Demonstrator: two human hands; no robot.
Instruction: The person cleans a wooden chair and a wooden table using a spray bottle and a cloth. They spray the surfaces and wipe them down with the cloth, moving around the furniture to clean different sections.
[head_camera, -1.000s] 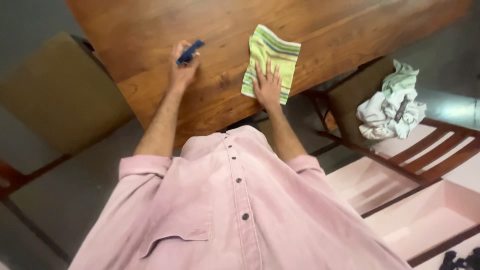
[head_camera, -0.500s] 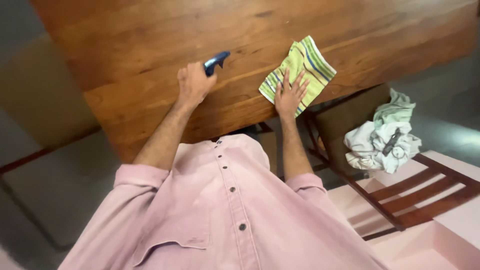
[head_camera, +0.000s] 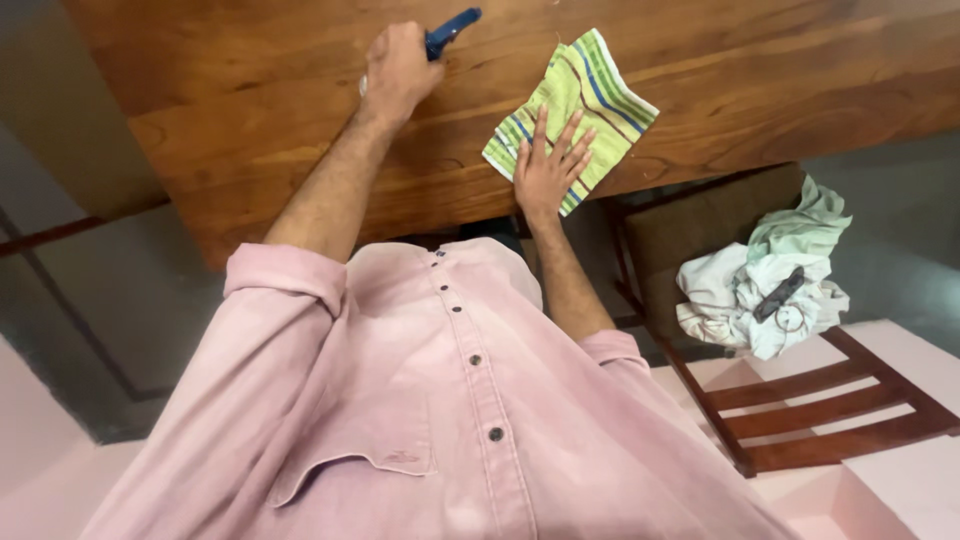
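Cloth (head_camera: 575, 105) green-striped (blue, brown bands), flat under right hand (head_camera: 548, 170).

You shot in dim, warm indoor light. Soft sheen lay on the wooden table (head_camera: 700, 70); edges stretched wide-angle, floor corners stayed murky, slightly soft.

place: home, dining area | evidence: large polished wooden table (head_camera: 300, 150) beneath the fingers (head_camera: 560, 135); striped cloth (head_camera: 590, 95) flat on it under the fingers; wooden chair (head_camera: 800, 400) right of the fingers, crumpled laundry (head_camera: 765, 275) piled on its seat; grey tiled floor (head_camera: 110, 300) left
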